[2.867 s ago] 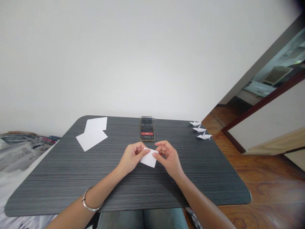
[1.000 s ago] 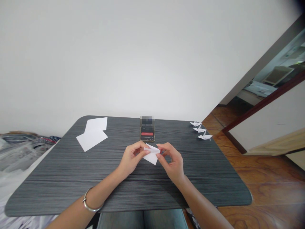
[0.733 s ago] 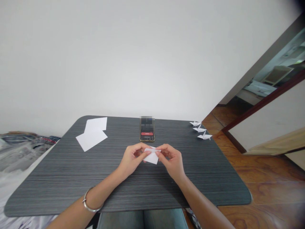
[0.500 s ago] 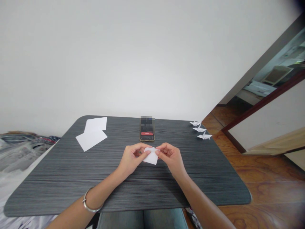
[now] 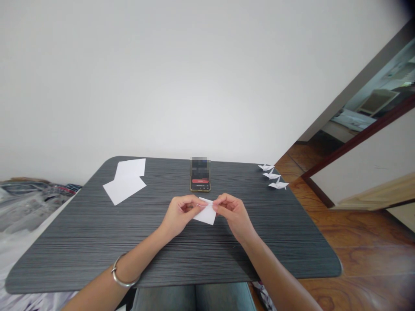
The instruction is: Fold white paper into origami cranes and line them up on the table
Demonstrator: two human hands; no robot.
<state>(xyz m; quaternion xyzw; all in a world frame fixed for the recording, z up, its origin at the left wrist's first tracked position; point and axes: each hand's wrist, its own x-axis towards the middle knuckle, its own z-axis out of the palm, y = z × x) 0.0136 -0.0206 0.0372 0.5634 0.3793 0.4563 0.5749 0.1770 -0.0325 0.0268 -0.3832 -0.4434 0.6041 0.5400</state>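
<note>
A small folded piece of white paper point(image 5: 206, 215) is held between both hands, above the middle of the dark table point(image 5: 145, 255). My left hand point(image 5: 181, 216) pinches its left side between thumb and fingers. On the right, my right hand point(image 5: 234, 214) pinches the upper right corner, with thumb and forefinger pressed together. A crease or flap runs across the paper's upper part; the fingers partly hide its edges. Just beyond the hands, a phone point(image 5: 200, 186) stands at the back of the table, its screen lit and partly pixelated.
Two white paper sheets point(image 5: 125, 190) lie overlapping at the back left. Three folded paper cranes point(image 5: 278, 185) sit in a row near the back right edge. A white wall point(image 5: 194, 86) rises behind the table. Bagged items point(image 5: 32, 207) lie beyond its left side.
The paper has tilted slightly, and more of its upper part shows between the hands. The right fingers have closed more tightly at its corner. The cranes, sheets and phone stay put.
</note>
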